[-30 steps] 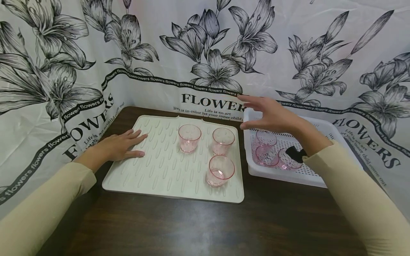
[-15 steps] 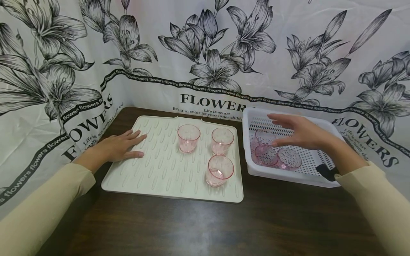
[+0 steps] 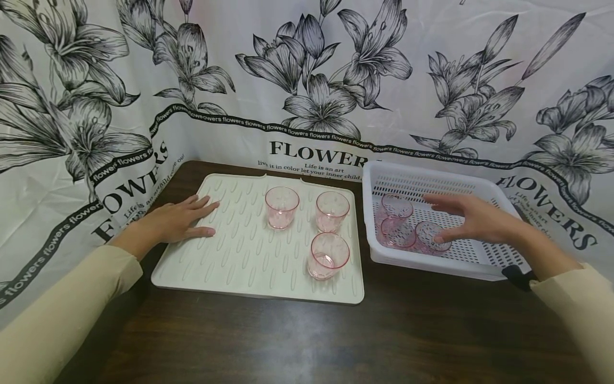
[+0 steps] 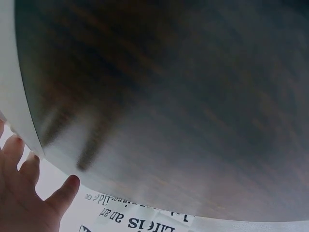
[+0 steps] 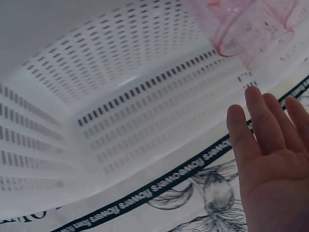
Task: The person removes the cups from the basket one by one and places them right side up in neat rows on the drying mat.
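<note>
My left hand [image 3: 178,220] rests with fingers spread on the left edge of a cream ridged drying mat [image 3: 230,261]. Three pink-tinted glasses stand upright on it: one near the middle [image 3: 282,207], one at the back right [image 3: 332,210] and one at the front right [image 3: 328,256]. Over a white perforated basket [image 3: 431,269] hovers my right hand [image 3: 482,217], holding nothing, fingers apart from the thumb. In the head view its thumb overlaps the nearest pink glass [image 3: 427,237] in the basket. Two more glasses, one behind [image 3: 397,205] and one in front [image 3: 397,234], stand at the basket's left end.
A dark wooden table [image 3: 288,341] carries mat and basket, with a narrow strip of wood between them. A white flower-printed sheet [image 3: 216,144] hangs close behind and along the sides. A black strap [image 3: 517,276] crosses my right wrist.
My right hand has moved right and lower, from the gap between mat and basket to over the basket's middle. The left hand and the glasses have stayed in place.
</note>
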Action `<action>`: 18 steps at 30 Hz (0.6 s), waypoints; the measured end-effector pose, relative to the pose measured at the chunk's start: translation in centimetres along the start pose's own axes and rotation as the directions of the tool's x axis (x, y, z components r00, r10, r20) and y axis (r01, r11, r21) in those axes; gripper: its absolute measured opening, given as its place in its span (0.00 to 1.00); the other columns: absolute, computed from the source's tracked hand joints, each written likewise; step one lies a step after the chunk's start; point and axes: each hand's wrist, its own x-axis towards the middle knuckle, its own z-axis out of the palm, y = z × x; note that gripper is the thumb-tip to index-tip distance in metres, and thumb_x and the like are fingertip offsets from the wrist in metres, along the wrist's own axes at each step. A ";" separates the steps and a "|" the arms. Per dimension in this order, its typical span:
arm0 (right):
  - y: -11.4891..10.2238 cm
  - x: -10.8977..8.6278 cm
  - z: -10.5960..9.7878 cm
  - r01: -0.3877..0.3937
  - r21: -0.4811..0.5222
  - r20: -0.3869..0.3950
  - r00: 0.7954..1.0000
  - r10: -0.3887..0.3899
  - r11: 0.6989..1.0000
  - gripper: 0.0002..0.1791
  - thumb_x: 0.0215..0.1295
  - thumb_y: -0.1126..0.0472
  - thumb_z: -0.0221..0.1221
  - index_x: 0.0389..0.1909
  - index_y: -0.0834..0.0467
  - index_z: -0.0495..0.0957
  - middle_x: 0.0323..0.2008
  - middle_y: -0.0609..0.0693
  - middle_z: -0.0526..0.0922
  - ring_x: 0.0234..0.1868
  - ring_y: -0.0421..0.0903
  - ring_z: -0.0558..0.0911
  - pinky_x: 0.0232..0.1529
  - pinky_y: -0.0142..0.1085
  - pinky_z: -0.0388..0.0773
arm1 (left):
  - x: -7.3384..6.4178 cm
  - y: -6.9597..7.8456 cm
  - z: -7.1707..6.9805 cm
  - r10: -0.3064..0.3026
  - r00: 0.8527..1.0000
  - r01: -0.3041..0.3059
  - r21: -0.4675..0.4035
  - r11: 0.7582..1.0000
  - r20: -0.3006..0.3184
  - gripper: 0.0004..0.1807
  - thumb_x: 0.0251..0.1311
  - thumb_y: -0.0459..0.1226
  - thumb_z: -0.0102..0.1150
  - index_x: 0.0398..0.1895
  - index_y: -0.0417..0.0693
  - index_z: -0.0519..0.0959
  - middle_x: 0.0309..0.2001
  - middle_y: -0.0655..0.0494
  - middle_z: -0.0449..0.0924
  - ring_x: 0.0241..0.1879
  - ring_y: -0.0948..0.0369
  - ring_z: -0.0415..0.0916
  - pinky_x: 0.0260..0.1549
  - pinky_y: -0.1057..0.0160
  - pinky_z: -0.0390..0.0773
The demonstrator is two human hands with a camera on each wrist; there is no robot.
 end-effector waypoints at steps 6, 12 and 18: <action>0.6 -0.9 0.0 -0.009 -0.021 0.011 1.000 0.009 1.000 0.51 0.52 0.53 0.75 0.72 0.67 0.61 0.69 0.70 0.65 0.64 0.71 0.70 0.57 0.65 0.68 | 0.0 0.1 0.0 -0.004 1.000 0.004 0.002 1.000 0.005 0.46 0.66 0.67 0.45 0.78 0.49 0.55 0.76 0.37 0.51 0.74 0.33 0.46 0.59 0.24 0.55; 1.5 -1.5 0.3 -0.007 -0.018 0.036 0.999 0.008 1.000 0.48 0.54 0.54 0.74 0.71 0.69 0.62 0.68 0.70 0.67 0.63 0.71 0.72 0.57 0.65 0.69 | -0.1 0.1 0.0 -0.003 1.000 0.003 0.001 1.000 0.005 0.47 0.66 0.67 0.45 0.78 0.49 0.55 0.76 0.37 0.51 0.74 0.34 0.46 0.59 0.24 0.55; 2.0 -1.7 0.7 0.001 -0.046 0.052 0.999 0.001 0.999 0.47 0.53 0.53 0.74 0.70 0.69 0.64 0.67 0.69 0.69 0.62 0.70 0.74 0.56 0.64 0.71 | -0.1 0.0 0.0 0.000 1.000 0.000 0.005 1.000 0.001 0.46 0.66 0.67 0.45 0.78 0.49 0.55 0.76 0.37 0.51 0.73 0.33 0.47 0.58 0.24 0.56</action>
